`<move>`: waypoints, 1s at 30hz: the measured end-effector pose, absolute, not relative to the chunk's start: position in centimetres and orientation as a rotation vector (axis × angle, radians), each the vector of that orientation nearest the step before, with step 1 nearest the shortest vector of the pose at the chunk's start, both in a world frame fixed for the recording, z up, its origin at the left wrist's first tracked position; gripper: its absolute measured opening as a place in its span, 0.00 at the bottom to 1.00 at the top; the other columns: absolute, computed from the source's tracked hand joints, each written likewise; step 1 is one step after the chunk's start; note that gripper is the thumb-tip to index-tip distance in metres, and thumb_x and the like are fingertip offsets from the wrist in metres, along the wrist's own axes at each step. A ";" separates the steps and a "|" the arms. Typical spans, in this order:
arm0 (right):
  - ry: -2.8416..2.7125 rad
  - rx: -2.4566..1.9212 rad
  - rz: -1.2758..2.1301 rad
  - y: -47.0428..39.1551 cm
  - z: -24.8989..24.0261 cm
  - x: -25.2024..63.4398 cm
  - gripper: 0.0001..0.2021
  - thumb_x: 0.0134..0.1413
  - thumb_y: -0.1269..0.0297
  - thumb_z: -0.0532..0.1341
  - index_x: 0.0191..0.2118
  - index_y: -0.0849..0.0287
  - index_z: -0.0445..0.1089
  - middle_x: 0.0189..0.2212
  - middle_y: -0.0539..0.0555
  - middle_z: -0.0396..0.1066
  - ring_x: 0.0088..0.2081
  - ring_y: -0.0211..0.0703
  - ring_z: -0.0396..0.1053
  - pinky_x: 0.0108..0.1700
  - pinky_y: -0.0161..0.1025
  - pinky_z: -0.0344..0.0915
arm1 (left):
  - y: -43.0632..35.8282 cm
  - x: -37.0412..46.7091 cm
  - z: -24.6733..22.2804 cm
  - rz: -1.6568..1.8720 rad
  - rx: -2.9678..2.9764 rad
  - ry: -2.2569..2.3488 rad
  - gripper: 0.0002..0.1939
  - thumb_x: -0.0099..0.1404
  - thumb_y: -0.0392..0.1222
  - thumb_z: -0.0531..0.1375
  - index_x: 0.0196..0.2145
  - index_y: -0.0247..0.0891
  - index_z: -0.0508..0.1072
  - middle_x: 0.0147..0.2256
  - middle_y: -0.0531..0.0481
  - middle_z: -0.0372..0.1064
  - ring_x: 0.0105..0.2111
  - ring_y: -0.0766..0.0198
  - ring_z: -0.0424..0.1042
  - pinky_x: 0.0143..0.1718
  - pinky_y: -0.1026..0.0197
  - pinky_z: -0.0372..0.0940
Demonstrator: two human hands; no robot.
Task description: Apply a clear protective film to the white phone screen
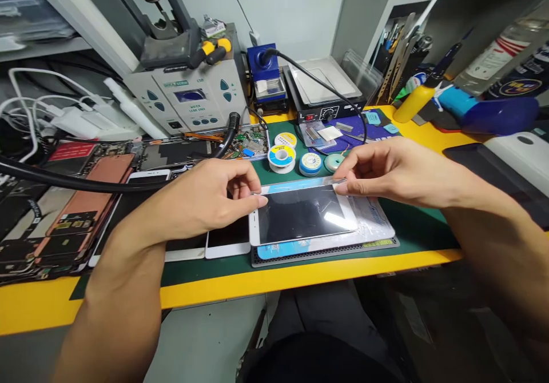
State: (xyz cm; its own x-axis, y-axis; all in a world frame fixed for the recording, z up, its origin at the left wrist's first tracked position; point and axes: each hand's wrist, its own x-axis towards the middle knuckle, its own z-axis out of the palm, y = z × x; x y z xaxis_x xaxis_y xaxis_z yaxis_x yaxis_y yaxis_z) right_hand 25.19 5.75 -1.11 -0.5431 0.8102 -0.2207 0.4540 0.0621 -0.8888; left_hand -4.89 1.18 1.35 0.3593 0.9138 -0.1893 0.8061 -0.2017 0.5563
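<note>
Our left hand point(206, 197) and right hand point(392, 171) pinch the far corners of the phone screen point(291, 217), both grips nearly closed; it spans between them, over the shiny packet point(374, 218). Uneven pulling could twist and crack it.

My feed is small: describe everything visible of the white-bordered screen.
The white-bordered screen is a flat, glossy black rectangle, face up, with reflections, and small marks on its left border. It sits slightly skewed over a blue-and-silver sheet. The left hand is at its upper left corner, the right hand at its upper right; exact grip unclear.
</note>
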 end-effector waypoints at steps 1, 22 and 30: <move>-2.008 -1.273 1.482 5.7 -1.1 25.2 0.15 0.48 0.52 0.74 0.36 0.58 0.80 0.27 0.53 0.75 0.27 0.40 0.69 0.26 0.37 0.62 | 1.1 -4.9 1.4 0.241 2.042 1.483 0.12 0.63 0.52 0.64 0.33 0.41 0.75 0.26 0.55 0.71 0.25 0.67 0.67 0.25 0.65 0.61; -1.983 -1.296 1.481 5.7 -1.1 24.9 0.14 0.49 0.55 0.73 0.36 0.61 0.78 0.27 0.51 0.74 0.25 0.36 0.65 0.25 0.34 0.59 | 1.4 -5.2 0.8 0.229 2.051 1.477 0.15 0.63 0.56 0.63 0.32 0.41 0.74 0.24 0.54 0.71 0.23 0.66 0.66 0.23 0.65 0.61; -1.986 -1.271 1.467 5.6 -1.0 24.7 0.13 0.46 0.58 0.73 0.34 0.61 0.77 0.23 0.47 0.68 0.23 0.32 0.60 0.24 0.32 0.55 | 1.5 -5.3 0.4 0.241 2.018 1.511 0.13 0.60 0.55 0.64 0.31 0.44 0.75 0.21 0.55 0.67 0.20 0.65 0.63 0.20 0.64 0.58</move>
State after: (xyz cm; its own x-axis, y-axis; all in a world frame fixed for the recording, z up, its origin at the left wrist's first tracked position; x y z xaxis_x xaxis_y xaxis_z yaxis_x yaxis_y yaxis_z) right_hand 24.72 5.57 -1.01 -0.5292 0.8214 -0.2126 0.4445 0.0549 -0.8941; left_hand -5.30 1.47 0.41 0.3358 0.9197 -0.2036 0.8107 -0.1721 0.5596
